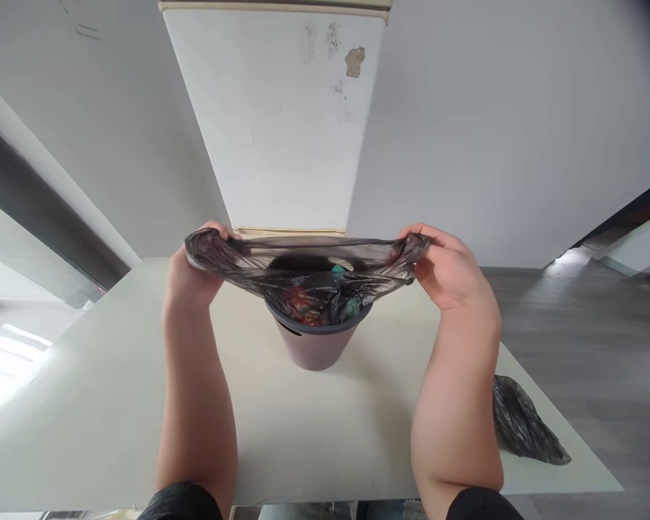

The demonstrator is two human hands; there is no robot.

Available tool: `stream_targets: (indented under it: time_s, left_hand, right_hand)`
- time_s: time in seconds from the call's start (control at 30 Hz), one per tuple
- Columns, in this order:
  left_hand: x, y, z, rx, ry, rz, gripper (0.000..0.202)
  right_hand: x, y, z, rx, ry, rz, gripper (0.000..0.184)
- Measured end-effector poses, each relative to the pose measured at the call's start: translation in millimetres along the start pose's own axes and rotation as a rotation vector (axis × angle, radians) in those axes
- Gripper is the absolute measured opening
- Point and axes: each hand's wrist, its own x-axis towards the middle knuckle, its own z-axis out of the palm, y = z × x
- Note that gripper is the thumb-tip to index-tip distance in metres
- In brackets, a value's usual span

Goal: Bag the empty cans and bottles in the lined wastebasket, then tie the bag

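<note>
The left hand and right hand are pinching opposite ends of the bag, stretching its mouth crosswise. The bin is sitting midway between them, just below.

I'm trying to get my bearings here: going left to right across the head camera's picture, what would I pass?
The left hand gripping the bin liner by one edge → small bin on the table → right hand gripping the other edge → crumpled black bag.

Contents of bin dim behind black bag; left hand fingertips behind it
</note>
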Motion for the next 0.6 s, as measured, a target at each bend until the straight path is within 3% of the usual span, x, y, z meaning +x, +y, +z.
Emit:
stream_targets:
  time_s: [0.13,0.2,0.27,0.33,0.4,0.5,0.6]
  left_hand:
    - [-1,0,-27.0,0.328,0.022,-0.060,0.019]
    - [-5,3,-33.7,0.564,-0.113,-0.150,0.034]
    - [-9,8,-34.7,0.694,-0.321,-0.251,0.053]
    - [-13,12,-31.5,0.688,-0.468,-0.300,0.068]
    - [-14,13,-26.3,0.643,-0.497,-0.270,0.070]
    - [-16,13,-17.9,0.589,-0.486,-0.188,0.045]
    - [-21,18,-10.4,0.539,-0.473,-0.149,0.038]
  right_hand:
    - [6,11,-9,-0.125,0.016,-0.014,0.021]
    - [7,18,-17,-0.319,0.010,-0.031,0.028]
    - [7,24,-29,-0.578,0.003,-0.030,0.043]
    - [5,28,-39,-0.824,-0.042,0.050,0.052]
    - [3,28,-44,-0.959,-0.170,0.206,0.047]
    - [0,24,-43,-0.874,-0.407,0.315,0.047]
    - [-2,19,-35,-0.663,-0.417,0.167,0.047]
